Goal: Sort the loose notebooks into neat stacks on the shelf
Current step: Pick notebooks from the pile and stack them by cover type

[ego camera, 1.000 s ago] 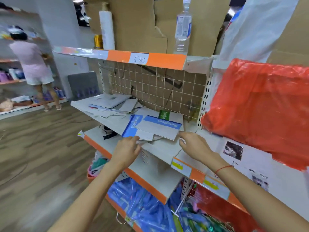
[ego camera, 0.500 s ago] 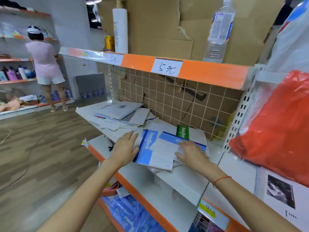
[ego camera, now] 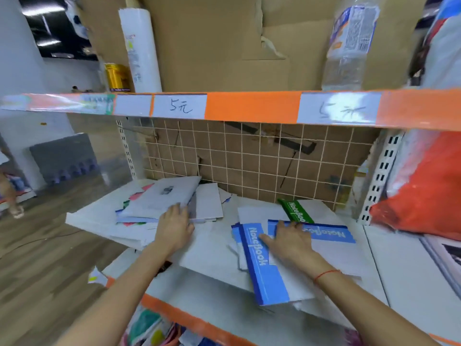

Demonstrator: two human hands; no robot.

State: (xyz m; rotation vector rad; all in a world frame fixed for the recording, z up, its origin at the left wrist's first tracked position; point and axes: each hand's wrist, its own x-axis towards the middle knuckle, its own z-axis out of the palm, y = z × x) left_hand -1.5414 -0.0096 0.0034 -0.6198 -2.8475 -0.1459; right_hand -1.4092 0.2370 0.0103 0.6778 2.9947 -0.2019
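On the white shelf (ego camera: 212, 258) lie loose notebooks. A blue-spined notebook (ego camera: 264, 268) juts over the front, another blue-edged notebook (ego camera: 331, 243) lies crosswise on it, and a green-spined notebook (ego camera: 295, 211) sits behind. My right hand (ego camera: 289, 240) rests flat on the blue ones, fingers spread. At the left a messy pile of white notebooks (ego camera: 162, 201) spreads toward the wire grid. My left hand (ego camera: 174, 226) reaches to that pile's near edge, fingertips on it; whether it grips is hidden.
An upper shelf with orange edge strip (ego camera: 252, 108) hangs low overhead, carrying a water bottle (ego camera: 349, 43), a white roll (ego camera: 142, 46) and cardboard. A red plastic bag (ego camera: 429, 193) bulges at the right. A wire grid (ego camera: 249, 158) backs the shelf. Packaged goods fill the shelf below.
The view has moved closer to the shelf. My left hand left the blue notebook and went left and back to the white pile. My right hand stays on the blue notebooks.
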